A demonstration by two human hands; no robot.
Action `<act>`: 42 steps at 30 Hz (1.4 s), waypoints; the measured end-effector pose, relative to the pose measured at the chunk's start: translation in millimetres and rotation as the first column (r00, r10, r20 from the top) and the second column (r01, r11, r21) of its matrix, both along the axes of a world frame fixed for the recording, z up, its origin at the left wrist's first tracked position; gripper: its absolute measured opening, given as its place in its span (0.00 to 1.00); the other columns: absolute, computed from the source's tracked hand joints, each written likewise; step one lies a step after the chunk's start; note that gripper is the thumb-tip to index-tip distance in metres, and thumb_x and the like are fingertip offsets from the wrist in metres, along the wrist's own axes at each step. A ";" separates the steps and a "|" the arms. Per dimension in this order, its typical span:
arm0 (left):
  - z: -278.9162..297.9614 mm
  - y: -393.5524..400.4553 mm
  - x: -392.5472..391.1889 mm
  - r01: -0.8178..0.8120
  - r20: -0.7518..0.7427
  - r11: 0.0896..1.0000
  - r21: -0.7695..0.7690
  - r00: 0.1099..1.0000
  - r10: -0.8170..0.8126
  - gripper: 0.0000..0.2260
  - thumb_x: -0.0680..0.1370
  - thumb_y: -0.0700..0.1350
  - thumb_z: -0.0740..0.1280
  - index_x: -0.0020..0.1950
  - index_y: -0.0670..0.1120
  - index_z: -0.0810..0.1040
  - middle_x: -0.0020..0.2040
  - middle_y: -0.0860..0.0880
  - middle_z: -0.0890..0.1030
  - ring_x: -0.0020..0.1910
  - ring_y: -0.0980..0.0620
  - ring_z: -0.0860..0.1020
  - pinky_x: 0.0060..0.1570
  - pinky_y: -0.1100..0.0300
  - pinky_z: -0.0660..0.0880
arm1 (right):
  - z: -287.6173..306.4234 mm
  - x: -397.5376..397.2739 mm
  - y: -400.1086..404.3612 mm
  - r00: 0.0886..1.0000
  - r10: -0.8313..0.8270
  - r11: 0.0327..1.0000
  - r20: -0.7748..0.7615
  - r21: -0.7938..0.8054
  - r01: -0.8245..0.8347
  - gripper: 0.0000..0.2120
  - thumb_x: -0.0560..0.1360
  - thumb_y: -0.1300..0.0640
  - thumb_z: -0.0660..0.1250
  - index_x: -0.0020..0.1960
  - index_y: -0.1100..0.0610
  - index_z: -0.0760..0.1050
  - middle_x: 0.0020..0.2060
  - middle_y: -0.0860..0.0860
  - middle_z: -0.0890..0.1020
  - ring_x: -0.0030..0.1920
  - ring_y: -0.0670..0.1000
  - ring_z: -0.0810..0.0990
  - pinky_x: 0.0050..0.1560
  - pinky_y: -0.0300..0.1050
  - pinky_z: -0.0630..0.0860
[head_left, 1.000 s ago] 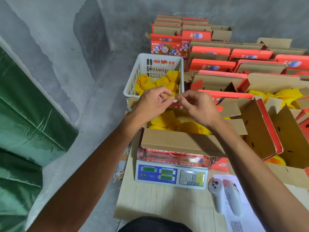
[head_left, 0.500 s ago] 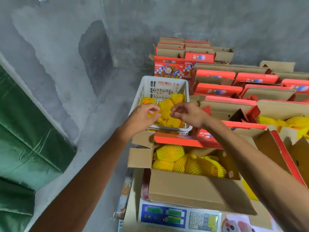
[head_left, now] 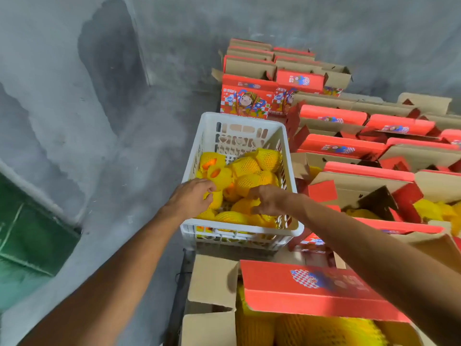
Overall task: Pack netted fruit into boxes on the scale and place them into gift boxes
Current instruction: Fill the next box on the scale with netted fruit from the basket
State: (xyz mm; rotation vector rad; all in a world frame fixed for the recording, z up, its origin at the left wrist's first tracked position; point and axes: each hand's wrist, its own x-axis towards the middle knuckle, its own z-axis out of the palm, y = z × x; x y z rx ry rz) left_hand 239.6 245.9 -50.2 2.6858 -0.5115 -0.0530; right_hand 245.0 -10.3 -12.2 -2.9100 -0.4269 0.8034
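A white plastic basket [head_left: 289, 171] stands beyond the packing box, holding several fruits in yellow foam netting [head_left: 245, 167]. Both my hands reach into its near half. My left hand [head_left: 190, 199] curls its fingers and thumb round a netted fruit [head_left: 215, 198] by the basket's left wall. My right hand [head_left: 270, 199] closes its thumb and fingers on another netted fruit [head_left: 244, 204] in the middle. Nearest me is the open cardboard box with a red flap [head_left: 311, 293], with netted fruit [head_left: 311, 330] inside. The scale is out of view.
Rows of open red and brown gift boxes [head_left: 341, 146] fill the right side and the back; one at the right [head_left: 429, 208] holds netted fruit. Grey concrete floor [head_left: 112, 158] lies to the left, with a green tarpaulin [head_left: 30, 233] at the far left edge.
My view has tilted up, away from the scale. Both hands have moved from above the box forward and down into the basket, and now close on fruit.
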 end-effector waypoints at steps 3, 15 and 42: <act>-4.9 -3.6 8.2 -0.014 0.075 1.000 0.022 0.997 0.012 0.10 0.82 0.48 0.66 0.62 0.53 0.81 0.60 0.54 0.83 0.60 0.51 0.79 0.53 0.54 0.74 | -16.8 18.8 7.7 0.994 0.066 0.996 0.091 -0.067 -0.060 0.28 0.78 0.49 0.70 0.75 0.54 0.69 0.68 0.56 0.75 0.66 0.59 0.75 0.62 0.55 0.77; -16.2 -2.1 14.6 -0.058 0.106 0.989 -0.133 0.992 0.072 0.02 0.79 0.50 0.67 0.48 0.56 0.80 0.41 0.60 0.78 0.43 0.53 0.79 0.41 0.59 0.68 | -89.1 69.2 10.7 0.941 0.215 0.919 0.263 -0.381 -0.103 0.38 0.82 0.43 0.63 0.82 0.56 0.48 0.80 0.59 0.56 0.78 0.62 0.58 0.76 0.58 0.59; 84.0 -26.7 -111.0 -0.059 -0.062 0.524 -0.850 0.998 0.012 0.12 0.84 0.52 0.62 0.65 0.58 0.80 0.59 0.58 0.82 0.55 0.57 0.82 0.47 0.57 0.83 | 107.0 -138.8 20.0 0.867 -0.462 0.240 -0.184 0.916 0.322 0.13 0.73 0.42 0.66 0.53 0.46 0.81 0.45 0.45 0.85 0.44 0.40 0.82 0.44 0.35 0.77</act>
